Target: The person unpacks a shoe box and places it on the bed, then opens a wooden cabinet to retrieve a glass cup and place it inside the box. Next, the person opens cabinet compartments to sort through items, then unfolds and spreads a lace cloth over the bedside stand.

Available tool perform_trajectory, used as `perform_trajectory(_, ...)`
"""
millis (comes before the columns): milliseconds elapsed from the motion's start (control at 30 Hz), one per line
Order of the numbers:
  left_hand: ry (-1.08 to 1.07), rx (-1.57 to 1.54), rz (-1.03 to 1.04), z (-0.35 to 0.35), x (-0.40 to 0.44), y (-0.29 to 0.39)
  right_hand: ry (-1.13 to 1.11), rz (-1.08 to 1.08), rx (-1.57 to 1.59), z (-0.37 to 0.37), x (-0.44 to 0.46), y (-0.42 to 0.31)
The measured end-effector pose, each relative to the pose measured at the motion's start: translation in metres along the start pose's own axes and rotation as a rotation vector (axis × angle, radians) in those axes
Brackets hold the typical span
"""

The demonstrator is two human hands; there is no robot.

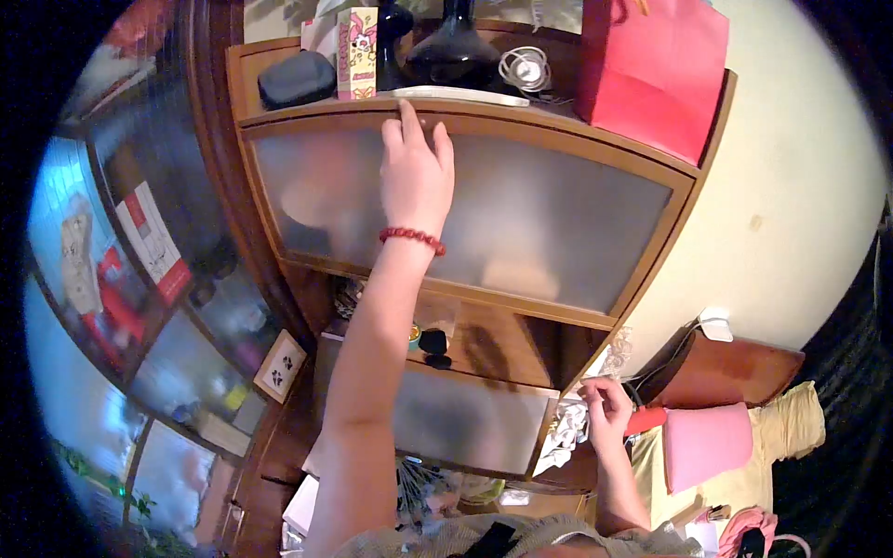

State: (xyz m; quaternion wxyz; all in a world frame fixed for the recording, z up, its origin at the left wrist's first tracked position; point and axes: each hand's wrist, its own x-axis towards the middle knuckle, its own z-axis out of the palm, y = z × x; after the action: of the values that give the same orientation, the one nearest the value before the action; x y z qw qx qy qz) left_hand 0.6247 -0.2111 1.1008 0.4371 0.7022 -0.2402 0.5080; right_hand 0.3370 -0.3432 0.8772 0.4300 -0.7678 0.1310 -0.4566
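My left hand [417, 177], with a red bead bracelet [412, 239] at the wrist, reaches up to the front edge of the cabinet's top. Its fingers are apart, and the index fingertip is at the wooden edge, just below a long flat white object [460, 94]. Whether it touches that object I cannot tell. Below the hand is a frosted glass door panel [558, 214] in a wooden frame. My right hand [606, 409] is held lower, by the cabinet's right side, with loosely bent fingers and nothing visible in them. A red object [646, 420] shows just behind it.
On the cabinet top stand a dark case [297, 79], a patterned narrow box [357, 54], a dark glass vessel [454, 56], a coiled white cable [526, 70] and a red paper bag [651, 79]. A pink cushion-like item [709, 446] lies at right. Glass-fronted shelving lines the left.
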Motion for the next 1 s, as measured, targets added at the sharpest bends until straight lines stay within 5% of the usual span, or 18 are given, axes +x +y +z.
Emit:
perform_trajectory(167, 0.123, 0.164, -0.110, 0.027, 0.008, 0.010, -0.056, 0.212, 0.210, -0.051, -0.014, -0.013)
perform_trajectory(333, 0.081, 0.358, -0.001, 0.024, 0.016, -0.002, -0.239, 0.019, 0.117, -0.096, -0.029, -0.024)
perform_trajectory(633, 0.176, 0.160, -0.023, -0.072, -0.033, 0.007, -0.386, -0.092, 0.315, -0.158, -0.045, -0.019)
perform_trajectory(700, 0.231, 0.129, -0.085, -0.108, -0.074, 0.015, -0.344, -0.124, 0.424, -0.169, -0.049, -0.015)
perform_trajectory(767, 0.108, -0.131, -0.480, -0.151, -0.117, 0.025, -0.273, -0.186, 0.558, -0.177, -0.050, -0.013)
perform_trajectory(833, 0.237, -0.011, -0.216, -0.172, -0.168, -0.030, -0.234, -0.188, 0.635, -0.182, -0.050, -0.009)
perform_trajectory(867, 0.206, -0.125, -0.434, -0.183, -0.188, -0.012, -0.215, -0.188, 0.672, -0.183, -0.049, -0.008)
perform_trajectory(900, 0.131, 0.018, -0.484, -0.195, -0.207, -0.015, -0.216, -0.176, 0.688, -0.182, -0.048, -0.005)
perform_trajectory(1000, 0.151, -0.211, -0.689, -0.201, -0.255, -0.035, -0.300, 0.022, 0.741, -0.176, -0.047, -0.005)
